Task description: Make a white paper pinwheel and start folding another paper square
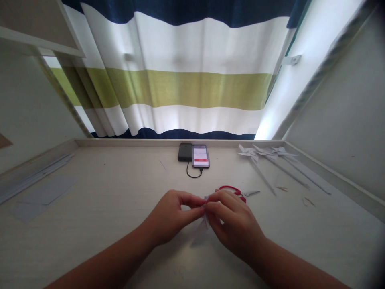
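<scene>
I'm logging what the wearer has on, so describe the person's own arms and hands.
Both the left forearm and the right forearm are bare, with no sleeve, watch or bracelet in view. The left hand and the right hand are ungloved; no ring shows, though some fingers are partly hidden.

Over a pale desk [120, 188], the left hand [170, 216] and right hand [233, 218] meet, fingertips pinching a small piece of white paper [201, 232]. Red-handled scissors [243, 196] lie just beyond the right hand. Farther back, a cable [195, 177] joins a phone [200, 155] and a black box [185, 152]. Three paper pinwheels [248, 151] lie right, paper sheets [51, 194] left; a striped curtain [204, 88] hangs behind.
</scene>
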